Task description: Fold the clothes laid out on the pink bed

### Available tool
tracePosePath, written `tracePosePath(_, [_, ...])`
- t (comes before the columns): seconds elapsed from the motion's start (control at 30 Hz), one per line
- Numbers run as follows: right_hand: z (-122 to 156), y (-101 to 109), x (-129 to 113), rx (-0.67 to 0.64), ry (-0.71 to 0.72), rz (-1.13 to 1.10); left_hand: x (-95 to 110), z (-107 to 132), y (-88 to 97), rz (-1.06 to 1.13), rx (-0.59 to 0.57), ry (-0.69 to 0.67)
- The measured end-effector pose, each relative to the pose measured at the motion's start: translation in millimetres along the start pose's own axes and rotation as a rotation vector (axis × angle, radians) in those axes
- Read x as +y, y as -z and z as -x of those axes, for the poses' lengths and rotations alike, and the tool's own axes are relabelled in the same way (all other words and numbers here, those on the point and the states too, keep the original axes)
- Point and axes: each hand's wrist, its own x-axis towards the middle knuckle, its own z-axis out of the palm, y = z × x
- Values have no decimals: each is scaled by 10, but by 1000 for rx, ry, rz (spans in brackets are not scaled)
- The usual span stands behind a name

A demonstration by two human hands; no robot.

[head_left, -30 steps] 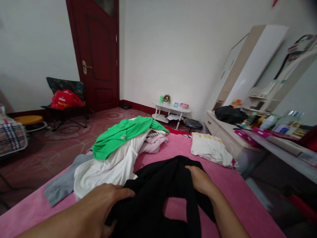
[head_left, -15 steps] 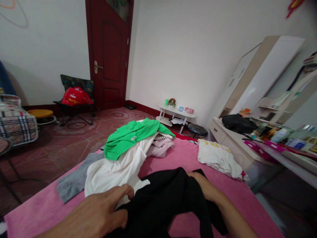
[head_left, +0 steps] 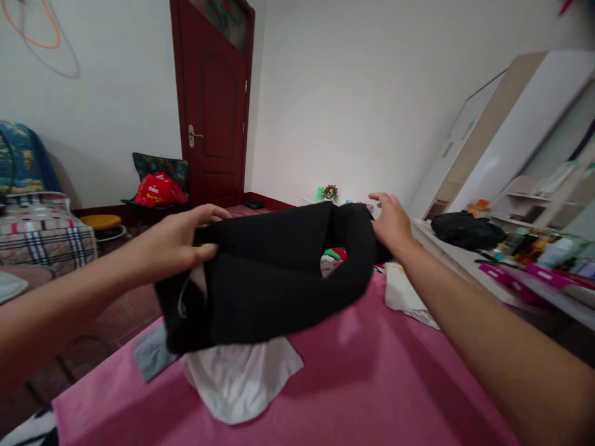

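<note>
A black garment (head_left: 274,272) hangs in the air, stretched sideways between my two hands; its exact kind is unclear. My left hand (head_left: 195,232) pinches its left end, thumb in front and fingers behind. At the other end, my right hand (head_left: 390,220) grips the cloth, partly hidden behind it. A gap shows through the garment near its right side. Beneath it lies white clothing (head_left: 244,384) on the pink bedspread (head_left: 372,378). To the left, a grey garment (head_left: 153,353) sticks out. Most of the clothes pile behind is hidden by the black cloth.
Folded white clothing (head_left: 404,291) lies at the bed's right. A dresser (head_left: 427,235) with a black bag (head_left: 467,229) and bottles stands farther right. At the back left are a folding chair with a red bag (head_left: 160,189), a yellow stool (head_left: 101,222) and a door (head_left: 214,105).
Both my hands have lifted the black garment off the bed and spread it out in the air. It now covers most of the green and white clothes.
</note>
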Motion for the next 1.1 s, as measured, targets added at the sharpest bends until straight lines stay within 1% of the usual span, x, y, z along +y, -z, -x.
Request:
tracePosePath(0.03, [-14,-110,81,147,-1,74,-62,-207,-78,-66,-14,-38])
tracePosePath(0.07, [39,-242,177,279,2,150,-126,-356,-205,-105,-69,-57])
tracePosePath(0.1, [155,-396,289,335,7,217,-186,-447,-371,-135,-123,-77])
tracePosePath(0.13, [327,-566,415,271,15,259,-239,-486,-561,-169,-174,-91])
tracePosePath(0.17, [542,-742,553,147,19,294,-280,-485,-758,-211,-205,-95])
tracePosePath(0.23, [1037,-1070,852,-75,-30,359,-324,-415,-1116,-299,-207,-75])
tracePosePath(0.27, [1279,-1198,1005,-181,-70,385,-332,-371,-1254,-333,-191,-57])
tracePosePath(0.3, [1495,-1290,1152,-265,-122,405,-336,-332,-1357,-354,-173,-41])
tracePosePath(0.33, [1670,-1340,1291,-306,-169,423,-340,-302,-1428,-361,-158,-32])
tracePosePath(0.37, [1796,-1347,1421,-319,-194,436,-348,-284,-1472,-360,-148,-34])
tracePosePath(0.4, [1872,-1312,1544,-309,-217,461,-361,-277,-1496,-357,-140,-45])
tracePosePath(0.47, [1895,-1132,1781,-257,-257,538,-400,-284,-1515,-361,-120,-70])
tracePosePath(0.57, [1797,-684,2156,-202,-374,667,-457,-299,-1543,-389,-96,-80])
tracePosePath(0.67, [1758,-212,2526,-185,-519,734,-479,-289,-1583,-405,-91,-80])
tracePosePath(0.73, [1772,22,2718,-198,-614,753,-478,-278,-1601,-407,-88,-79])
tracePosePath(0.77, [1780,103,2786,-212,-662,756,-476,-274,-1606,-405,-86,-78])
tracePosePath(0.83, [1787,196,2858,-243,-736,754,-470,-271,-1610,-400,-79,-75])
tracePosePath(0.9, [1783,224,2850,-265,-778,746,-465,-270,-1610,-393,-68,-77])
tracePosePath(1.0, [1755,230,2739,-258,-804,728,-454,-264,-1605,-393,-52,-76])
tracePosePath(1.1, [1665,210,2548,-222,-794,664,-440,-258,-1592,-388,-48,-73])
